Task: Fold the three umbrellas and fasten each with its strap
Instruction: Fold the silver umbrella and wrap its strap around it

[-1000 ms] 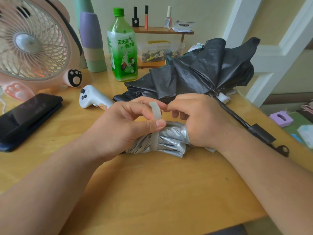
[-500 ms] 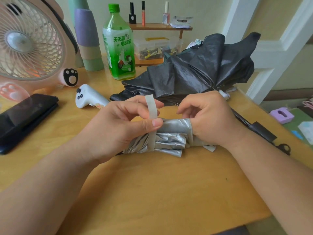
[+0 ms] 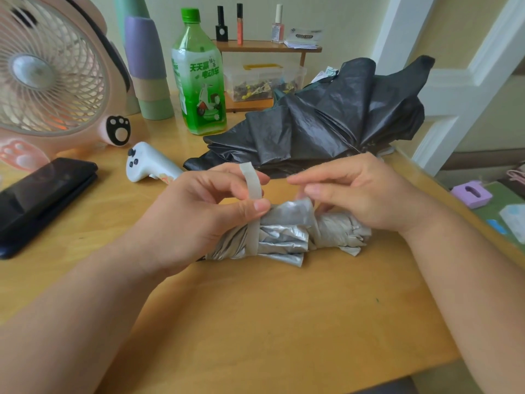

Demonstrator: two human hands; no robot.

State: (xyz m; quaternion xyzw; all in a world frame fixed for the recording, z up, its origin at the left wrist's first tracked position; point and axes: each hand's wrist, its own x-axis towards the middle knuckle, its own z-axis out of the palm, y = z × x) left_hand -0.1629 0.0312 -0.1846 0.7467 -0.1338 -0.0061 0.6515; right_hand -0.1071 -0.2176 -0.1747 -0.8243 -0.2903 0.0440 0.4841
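At the centre of the light wooden table (image 3: 284,322), I observe the compact silver umbrella (image 3: 284,240) lying on its side. Its canopy is gathered into crumpled pleats, and its long axis runs left to right. The off-white fabric strap (image 3: 251,189) passes over the front of the bundle near its left end and rises upright above it. Its free end is not fastened.

Left hand (image 3: 193,220): the thumb and forefinger are clenched on the strap, pinching it just above the canopy. The palm covers the umbrella's left end.

Right hand (image 3: 360,197): it sits over the umbrella's right end. The forefinger and thumb point left toward the strap, apart from it and carrying nothing. The lower fingers curl down against the silver fabric; I cannot tell whether they grasp it or only touch it.

Behind both hands, the loose black umbrella (image 3: 326,120) lies on the table, its canopy spread in broad folds.

Other items on the table, left to right:
- pink desk fan (image 3: 48,81)
- black phone (image 3: 42,194)
- white handheld controller (image 3: 147,166)
- stack of pastel cups (image 3: 147,66)
- green plastic drink bottle (image 3: 199,89)
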